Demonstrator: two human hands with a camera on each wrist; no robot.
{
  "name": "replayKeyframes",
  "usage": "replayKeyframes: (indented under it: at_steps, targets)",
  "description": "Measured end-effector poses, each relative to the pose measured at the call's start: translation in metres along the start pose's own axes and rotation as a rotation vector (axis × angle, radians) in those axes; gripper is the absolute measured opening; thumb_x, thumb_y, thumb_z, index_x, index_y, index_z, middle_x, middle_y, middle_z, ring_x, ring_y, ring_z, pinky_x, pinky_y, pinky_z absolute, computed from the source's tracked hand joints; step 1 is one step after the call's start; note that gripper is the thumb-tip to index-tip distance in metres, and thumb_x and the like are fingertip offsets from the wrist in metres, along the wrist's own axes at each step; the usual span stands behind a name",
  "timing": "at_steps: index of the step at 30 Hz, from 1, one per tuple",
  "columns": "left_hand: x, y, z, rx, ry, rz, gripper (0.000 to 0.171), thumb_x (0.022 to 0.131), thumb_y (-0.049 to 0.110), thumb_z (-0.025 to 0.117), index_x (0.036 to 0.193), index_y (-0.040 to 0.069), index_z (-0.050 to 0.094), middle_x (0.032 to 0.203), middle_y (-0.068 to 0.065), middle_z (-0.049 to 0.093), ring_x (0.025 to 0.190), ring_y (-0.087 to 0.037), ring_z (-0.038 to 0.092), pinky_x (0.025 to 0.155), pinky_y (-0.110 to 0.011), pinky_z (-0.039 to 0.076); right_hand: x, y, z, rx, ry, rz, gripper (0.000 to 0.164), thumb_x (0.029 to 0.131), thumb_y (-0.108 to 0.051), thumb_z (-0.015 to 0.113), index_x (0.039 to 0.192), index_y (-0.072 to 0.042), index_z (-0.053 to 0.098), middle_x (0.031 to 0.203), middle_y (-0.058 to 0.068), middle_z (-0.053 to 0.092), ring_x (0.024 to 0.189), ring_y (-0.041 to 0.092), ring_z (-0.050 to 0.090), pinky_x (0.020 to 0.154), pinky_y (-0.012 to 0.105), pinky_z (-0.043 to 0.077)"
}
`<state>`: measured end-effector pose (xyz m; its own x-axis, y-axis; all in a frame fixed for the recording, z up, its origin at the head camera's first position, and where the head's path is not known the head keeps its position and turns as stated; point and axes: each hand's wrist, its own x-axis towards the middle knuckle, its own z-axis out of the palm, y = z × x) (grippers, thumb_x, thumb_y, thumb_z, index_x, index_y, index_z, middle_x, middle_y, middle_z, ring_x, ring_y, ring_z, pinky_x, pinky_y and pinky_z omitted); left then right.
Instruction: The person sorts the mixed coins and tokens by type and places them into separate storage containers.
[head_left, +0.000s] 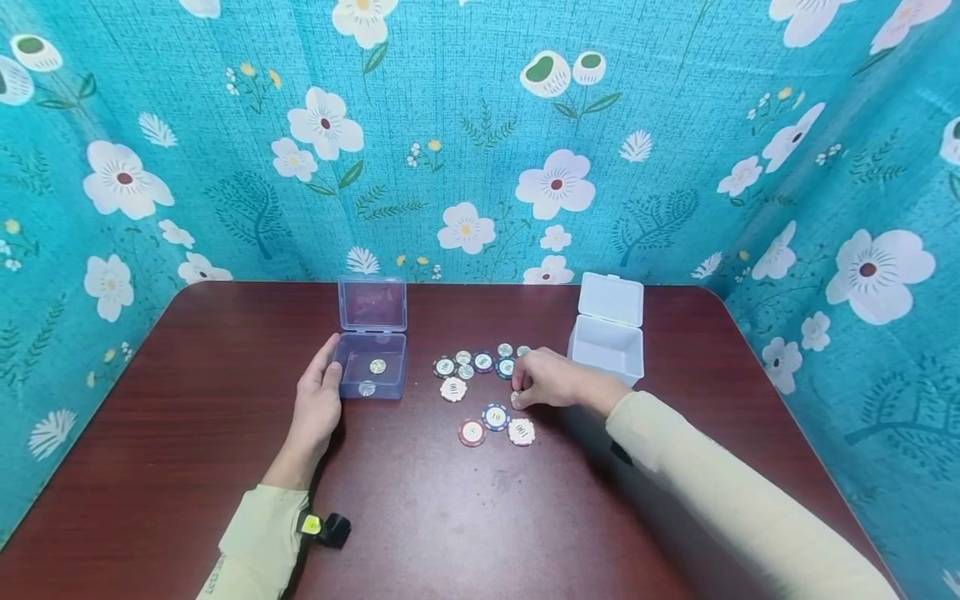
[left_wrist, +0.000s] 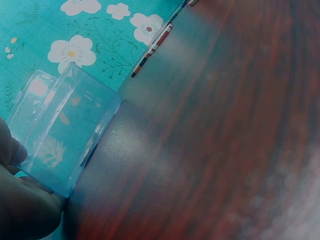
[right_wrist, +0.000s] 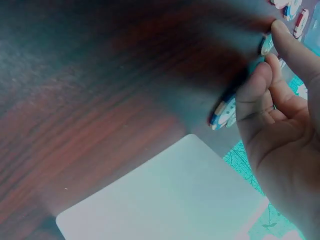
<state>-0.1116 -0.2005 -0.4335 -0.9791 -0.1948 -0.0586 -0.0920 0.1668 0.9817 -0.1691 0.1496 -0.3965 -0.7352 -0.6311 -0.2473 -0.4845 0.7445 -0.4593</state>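
Note:
My left hand (head_left: 318,400) grips the left side of a see-through bluish plastic box (head_left: 396,385), its thumb at the rim. In the left wrist view, thumb and fingers lie at a corner of the same box (left_wrist: 75,130). The box's lid (head_left: 372,304) stands raised at the back, and a shiny coin (head_left: 377,366) and another coin (head_left: 367,388) show in it. To the right of the middle, my right hand (head_left: 551,379) pinches a coin (right_wrist: 266,45) between thumb and finger, close over the table. A blue-edged poker chip (right_wrist: 223,114) lies beside these fingers.
A white box (head_left: 609,350) with its lid up stands right of my right hand. Between the boxes lie several chips and coins, among them a white chip (head_left: 453,389), a red chip (head_left: 472,432) and a blue chip (head_left: 496,417). A flowered curtain (head_left: 465,167) hangs behind the table (head_left: 450,533).

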Motion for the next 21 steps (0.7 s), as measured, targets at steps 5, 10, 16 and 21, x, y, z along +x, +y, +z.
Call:
replayKeyframes:
  at_steps: [5,10,16,21]
  targets:
    - [-0.0001,-0.0001,0.0002,0.001,0.0,-0.001,0.051,0.11,0.009,0.031,0.16,0.017,0.029,0.163,-0.002,0.028,0.149,-0.016,0.021,0.121,-0.038,0.018,-0.0005,-0.0033,-0.0017,-0.037,-0.013,0.011,0.014,0.084,-0.019,0.084,0.085,-0.011,0.072,0.074,-0.006,0.062,0.066,0.009,0.056,0.065,0.027,0.05]
    - [0.0004,0.0011,-0.0004,0.002,-0.001,-0.003,0.05,0.11,0.01,0.031,0.16,0.015,0.029,0.163,-0.002,0.028,0.149,-0.017,0.021,0.121,-0.039,0.018,-0.0004,-0.0049,-0.0032,-0.029,-0.004,0.021,0.015,0.083,-0.019,0.085,0.085,-0.009,0.073,0.073,-0.005,0.063,0.065,0.009,0.057,0.063,0.026,0.051]
    - [0.0005,0.0006,0.0,-0.002,-0.001,-0.014,0.051,0.11,0.01,0.031,0.16,0.017,0.029,0.163,-0.002,0.028,0.148,-0.016,0.022,0.121,-0.039,0.019,0.0039,-0.0009,-0.0051,0.014,-0.036,0.033,0.015,0.081,-0.017,0.085,0.08,-0.01,0.073,0.069,-0.005,0.062,0.064,0.009,0.056,0.062,0.026,0.05]
    - [0.0004,0.001,-0.0011,0.005,-0.002,-0.014,0.051,0.11,0.01,0.031,0.16,0.018,0.029,0.163,-0.002,0.028,0.149,-0.016,0.022,0.121,-0.039,0.018,0.0032,-0.0034,-0.0044,0.014,-0.04,0.031,0.013,0.082,-0.017,0.084,0.078,-0.012,0.073,0.071,-0.006,0.062,0.065,0.01,0.056,0.062,0.026,0.05]
